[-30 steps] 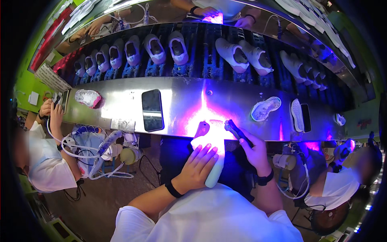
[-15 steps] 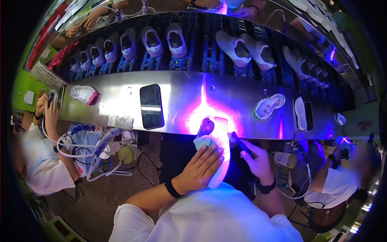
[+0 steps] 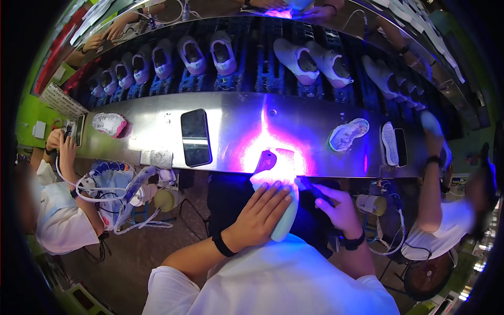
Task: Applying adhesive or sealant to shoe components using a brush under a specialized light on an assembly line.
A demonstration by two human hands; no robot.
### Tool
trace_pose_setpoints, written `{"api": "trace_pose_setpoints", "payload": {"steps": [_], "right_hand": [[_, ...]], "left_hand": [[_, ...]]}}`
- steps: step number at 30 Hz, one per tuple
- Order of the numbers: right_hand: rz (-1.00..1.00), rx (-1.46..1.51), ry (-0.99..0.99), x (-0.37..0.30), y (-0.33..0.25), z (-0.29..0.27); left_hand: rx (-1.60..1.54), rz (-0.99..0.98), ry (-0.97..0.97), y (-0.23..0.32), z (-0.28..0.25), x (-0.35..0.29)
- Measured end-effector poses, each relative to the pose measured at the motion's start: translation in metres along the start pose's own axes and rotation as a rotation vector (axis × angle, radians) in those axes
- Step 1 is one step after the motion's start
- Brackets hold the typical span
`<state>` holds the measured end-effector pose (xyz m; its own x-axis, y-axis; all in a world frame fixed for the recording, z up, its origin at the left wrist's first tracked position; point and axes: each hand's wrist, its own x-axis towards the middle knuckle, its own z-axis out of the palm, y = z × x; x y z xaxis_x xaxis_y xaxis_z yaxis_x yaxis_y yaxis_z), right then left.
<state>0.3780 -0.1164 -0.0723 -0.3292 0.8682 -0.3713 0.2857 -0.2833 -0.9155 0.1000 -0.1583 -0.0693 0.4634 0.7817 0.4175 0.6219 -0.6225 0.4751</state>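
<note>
A pale shoe (image 3: 284, 223) lies slanted in front of me at the bench's near edge, washed by bright violet-pink light. Its far end shows a dark purple piece with a small hole, perhaps the top of a last. My left hand (image 3: 261, 214) lies over the shoe, fingers pressed along its side, steadying it. In my right hand (image 3: 340, 210) is a slim dark tool (image 3: 316, 190), its tip close to the shoe's right side. Glare hides the tip and the middle of the shoe, so I cannot tell whether they touch.
On the metal bench (image 3: 231, 136) lie a black phone (image 3: 196, 137), a pink-edged sole (image 3: 109, 124) and a white sole (image 3: 349, 135). Beyond runs a conveyor (image 3: 247, 79) with several grey shoes. A co-worker (image 3: 68, 210) sits left, another (image 3: 446, 226) right.
Conveyor shoes have shifted slightly left. The right-hand co-worker now reaches toward the conveyor with a pale shoe. My hands stay nearly in place; the shoe under my left hand has tilted a little.
</note>
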Motion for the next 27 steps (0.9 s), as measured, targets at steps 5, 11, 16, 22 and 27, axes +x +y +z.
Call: {"api": "trace_pose_setpoints", "payload": {"steps": [5,11,16,22,27], "right_hand": [[-0.133,-0.076,0.0,-0.031,-0.001,-0.011],[-0.164,-0.054,0.026,-0.032,-0.001,-0.01],[-0.187,0.099,0.04,-0.04,0.005,-0.009],[-0.192,0.103,0.081,-0.059,0.0,-0.015],[-0.147,0.236,0.129,-0.074,0.003,-0.004]], "left_hand": [[-0.057,-0.043,-0.04,0.011,-0.002,0.018],[0.014,-0.106,-0.06,0.018,-0.003,0.037],[0.065,-0.16,-0.028,0.027,0.0,0.053],[0.122,-0.167,-0.025,0.036,0.007,0.073],[0.167,-0.165,0.005,0.035,0.005,0.094]]}}
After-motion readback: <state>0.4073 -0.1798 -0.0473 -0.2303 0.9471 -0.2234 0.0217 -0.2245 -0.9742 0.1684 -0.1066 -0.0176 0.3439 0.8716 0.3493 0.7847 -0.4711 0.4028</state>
